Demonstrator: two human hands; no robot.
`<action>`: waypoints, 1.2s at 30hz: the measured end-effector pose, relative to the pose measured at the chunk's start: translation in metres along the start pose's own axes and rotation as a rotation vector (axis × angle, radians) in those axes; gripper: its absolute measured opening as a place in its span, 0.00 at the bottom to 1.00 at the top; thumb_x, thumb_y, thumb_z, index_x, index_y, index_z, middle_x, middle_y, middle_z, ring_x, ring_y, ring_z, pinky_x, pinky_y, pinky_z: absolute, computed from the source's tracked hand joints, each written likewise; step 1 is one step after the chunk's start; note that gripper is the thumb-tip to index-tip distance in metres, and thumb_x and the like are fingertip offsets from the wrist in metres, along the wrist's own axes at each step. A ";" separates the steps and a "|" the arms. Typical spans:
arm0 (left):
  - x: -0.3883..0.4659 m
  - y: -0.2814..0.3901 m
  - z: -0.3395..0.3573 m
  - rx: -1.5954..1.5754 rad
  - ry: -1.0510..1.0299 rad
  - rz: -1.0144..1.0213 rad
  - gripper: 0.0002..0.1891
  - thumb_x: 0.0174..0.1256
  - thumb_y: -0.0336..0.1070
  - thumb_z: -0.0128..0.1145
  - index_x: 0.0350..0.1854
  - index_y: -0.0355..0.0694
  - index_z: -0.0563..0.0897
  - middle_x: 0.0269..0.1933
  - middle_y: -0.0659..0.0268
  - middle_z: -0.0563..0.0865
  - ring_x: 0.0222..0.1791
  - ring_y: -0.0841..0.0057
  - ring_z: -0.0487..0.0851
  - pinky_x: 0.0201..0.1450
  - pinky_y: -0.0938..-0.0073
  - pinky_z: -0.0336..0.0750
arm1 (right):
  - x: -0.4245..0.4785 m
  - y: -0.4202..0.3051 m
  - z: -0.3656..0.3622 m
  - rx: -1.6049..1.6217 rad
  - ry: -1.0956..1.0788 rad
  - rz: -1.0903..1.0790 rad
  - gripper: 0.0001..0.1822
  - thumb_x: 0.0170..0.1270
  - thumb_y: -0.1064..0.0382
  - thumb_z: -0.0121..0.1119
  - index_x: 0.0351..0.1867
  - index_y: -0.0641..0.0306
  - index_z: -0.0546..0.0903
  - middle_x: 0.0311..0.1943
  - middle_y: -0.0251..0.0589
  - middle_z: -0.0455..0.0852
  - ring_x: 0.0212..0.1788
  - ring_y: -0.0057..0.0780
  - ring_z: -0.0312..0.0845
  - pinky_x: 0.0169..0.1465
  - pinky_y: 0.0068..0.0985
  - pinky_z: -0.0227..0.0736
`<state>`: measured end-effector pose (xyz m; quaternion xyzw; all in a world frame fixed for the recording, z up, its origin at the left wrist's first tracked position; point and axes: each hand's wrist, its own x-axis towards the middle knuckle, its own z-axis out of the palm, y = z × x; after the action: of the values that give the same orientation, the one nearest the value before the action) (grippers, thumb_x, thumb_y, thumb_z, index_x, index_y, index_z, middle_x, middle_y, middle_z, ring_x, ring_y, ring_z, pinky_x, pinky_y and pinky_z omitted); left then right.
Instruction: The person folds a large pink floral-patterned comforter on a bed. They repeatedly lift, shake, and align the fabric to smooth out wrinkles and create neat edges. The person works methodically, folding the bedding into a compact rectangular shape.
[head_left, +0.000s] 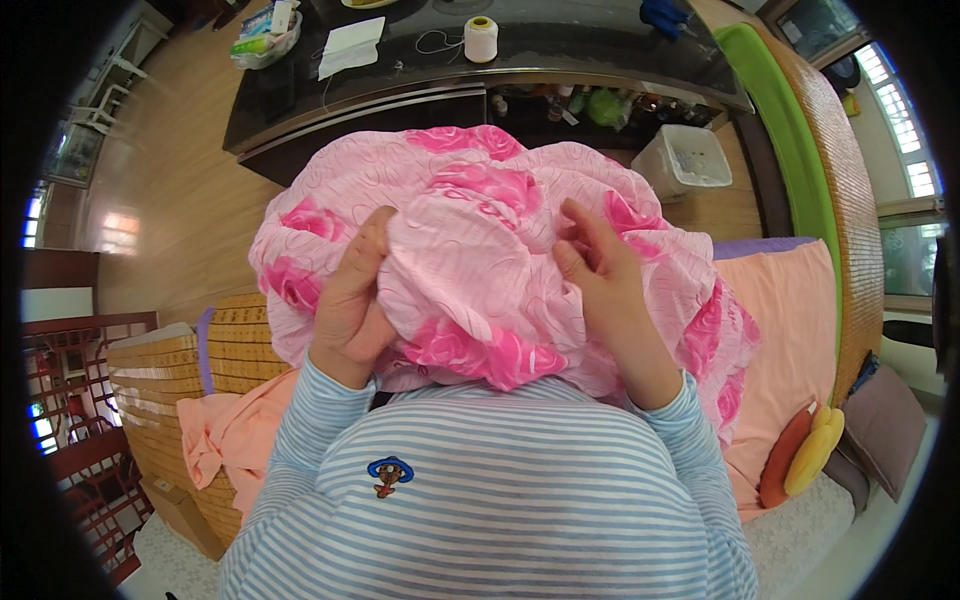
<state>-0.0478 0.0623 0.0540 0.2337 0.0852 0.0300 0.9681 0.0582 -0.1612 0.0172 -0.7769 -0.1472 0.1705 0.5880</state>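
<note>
A large pink cloth (465, 255) printed with darker pink roses and writing lies bunched across my lap. My left hand (356, 281) grips a fold of it at the left, the thumb on top and the other fingers partly hidden by the fabric. Over the cloth's right side is my right hand (600, 262), its thumb and forefinger apart and the remaining fingers curled. I see nothing between those fingertips. Some of the fabric rests against the inner side of the right hand near the wrist.
Beyond my lap stands a dark glossy table (412, 60) bearing a cone of white thread (481, 40), a white sheet (352, 46) and a basket of packets (266, 34). A white bin (686, 161) is at the right. A peach cloth (784, 322) covers the seat beside me.
</note>
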 end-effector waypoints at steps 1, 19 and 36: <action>-0.003 0.003 -0.002 -0.042 -0.010 0.021 0.10 0.67 0.37 0.56 0.45 0.39 0.76 0.49 0.64 0.80 0.54 0.72 0.77 0.62 0.66 0.69 | -0.001 0.001 0.002 -0.078 -0.042 -0.073 0.30 0.61 0.57 0.62 0.62 0.66 0.70 0.45 0.49 0.80 0.43 0.34 0.77 0.53 0.26 0.69; -0.024 0.036 -0.042 -0.129 0.003 0.269 0.21 0.69 0.32 0.53 0.63 0.38 0.71 0.61 0.59 0.77 0.62 0.66 0.74 0.68 0.60 0.64 | 0.003 -0.048 -0.043 0.619 -0.350 -0.238 0.13 0.67 0.62 0.52 0.35 0.71 0.81 0.39 0.41 0.80 0.46 0.29 0.74 0.54 0.29 0.67; -0.030 0.044 -0.038 -0.089 0.030 0.331 0.20 0.68 0.34 0.55 0.61 0.39 0.71 0.60 0.60 0.77 0.62 0.66 0.73 0.68 0.58 0.64 | 0.036 -0.058 0.007 0.047 -0.333 0.036 0.06 0.57 0.70 0.57 0.35 0.66 0.81 0.31 0.35 0.83 0.30 0.21 0.77 0.36 0.21 0.71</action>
<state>-0.0844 0.1152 0.0454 0.2010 0.0584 0.1962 0.9580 0.0861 -0.1248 0.0678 -0.7264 -0.2248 0.3109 0.5702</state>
